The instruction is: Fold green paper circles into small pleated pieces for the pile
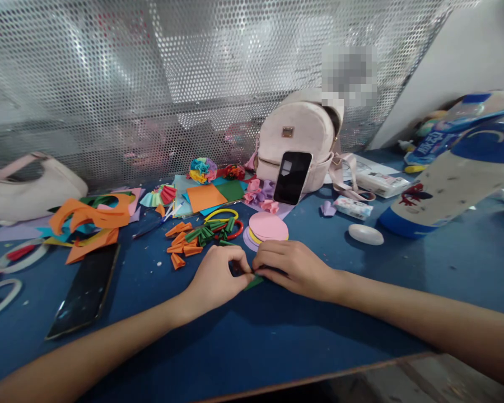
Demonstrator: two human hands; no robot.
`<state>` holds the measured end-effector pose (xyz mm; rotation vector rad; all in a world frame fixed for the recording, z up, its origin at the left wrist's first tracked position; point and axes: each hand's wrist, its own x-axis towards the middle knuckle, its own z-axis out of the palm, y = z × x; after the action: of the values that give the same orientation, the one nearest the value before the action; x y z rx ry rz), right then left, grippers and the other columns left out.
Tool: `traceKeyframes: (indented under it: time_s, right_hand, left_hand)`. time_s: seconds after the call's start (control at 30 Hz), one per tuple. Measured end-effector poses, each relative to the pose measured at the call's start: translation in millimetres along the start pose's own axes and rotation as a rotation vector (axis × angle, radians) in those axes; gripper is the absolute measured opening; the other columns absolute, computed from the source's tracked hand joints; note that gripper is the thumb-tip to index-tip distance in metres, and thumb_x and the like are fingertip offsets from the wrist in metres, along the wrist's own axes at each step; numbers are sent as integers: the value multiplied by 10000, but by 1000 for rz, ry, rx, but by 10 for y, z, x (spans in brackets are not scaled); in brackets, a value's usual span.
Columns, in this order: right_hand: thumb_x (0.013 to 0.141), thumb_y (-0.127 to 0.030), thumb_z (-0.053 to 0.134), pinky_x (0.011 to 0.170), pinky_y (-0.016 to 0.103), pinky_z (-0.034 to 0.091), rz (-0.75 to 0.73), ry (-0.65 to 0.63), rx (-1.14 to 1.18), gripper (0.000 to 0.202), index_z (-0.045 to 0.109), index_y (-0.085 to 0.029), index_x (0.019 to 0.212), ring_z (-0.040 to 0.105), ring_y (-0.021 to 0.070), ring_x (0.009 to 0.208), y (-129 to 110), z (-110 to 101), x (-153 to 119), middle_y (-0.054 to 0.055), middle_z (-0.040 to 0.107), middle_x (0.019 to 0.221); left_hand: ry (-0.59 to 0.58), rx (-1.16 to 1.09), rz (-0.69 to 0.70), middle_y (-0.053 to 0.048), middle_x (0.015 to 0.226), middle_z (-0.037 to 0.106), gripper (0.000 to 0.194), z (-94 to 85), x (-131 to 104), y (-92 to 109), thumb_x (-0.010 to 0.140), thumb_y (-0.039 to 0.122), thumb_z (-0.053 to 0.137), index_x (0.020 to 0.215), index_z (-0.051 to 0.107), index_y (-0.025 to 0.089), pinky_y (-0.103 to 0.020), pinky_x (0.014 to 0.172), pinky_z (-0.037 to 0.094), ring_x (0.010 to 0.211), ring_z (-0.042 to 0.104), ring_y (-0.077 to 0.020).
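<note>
Both my hands meet at a small piece of green paper (253,282) low over the blue table. My left hand (219,275) pinches its edge between thumb and forefinger. From the other side, my right hand (296,267) is closed on the same paper, its fingertips touching those of my left. Most of the paper is hidden by the fingers. Just beyond them lies a stack of round paper discs (269,226), pink on top with yellow and lilac below. Folded orange paper pieces (185,242) and folded green paper pieces (210,231) are heaped to the left of the discs.
A dark phone (86,291) lies at left near white tape rings (8,291) and orange paper scraps (92,215). Another phone (293,178) leans on a pale backpack (296,131). A large blue-and-white bottle (449,184) stands right. Perforated metal (193,73) closes the back.
</note>
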<state>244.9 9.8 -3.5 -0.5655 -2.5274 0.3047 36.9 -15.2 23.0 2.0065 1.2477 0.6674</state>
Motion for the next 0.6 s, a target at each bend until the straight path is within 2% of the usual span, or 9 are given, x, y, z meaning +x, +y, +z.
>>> traceKeyframes:
  time_s: [0.17,0.27,0.4,0.6]
  right_hand:
    - [1019,-173,446,691,269,406,4,13,-6,182,614,-197,954,579,169,805,-29,4,-4,52,648,895]
    - [993,-146,468,692,266,418,52,22,39,173,623,-198,937,584,168,803,-24,3,-4,49,653,891]
    - [984,-149,487,688,258,421,77,30,66,164,637,-192,935,590,168,797,-6,-4,-3,50,652,882]
    - [1010,-215,511,667,235,420,162,71,155,134,591,-194,905,560,144,742,9,-55,1,24,638,854]
  left_hand:
    - [39,356,146,24,735,709,188,-2,-13,-7,774,136,781,666,638,193,-351,773,329,756,628,-190]
    - [3,399,170,12,793,746,120,-31,-11,-16,844,199,753,737,702,215,-366,782,319,810,638,-211]
    - [-46,218,77,18,790,746,145,-71,23,-25,848,152,722,719,732,217,-346,799,361,799,638,-199]
    - [-162,-205,-86,7,621,676,149,-137,105,-74,767,121,673,627,706,164,-254,633,422,621,588,-146]
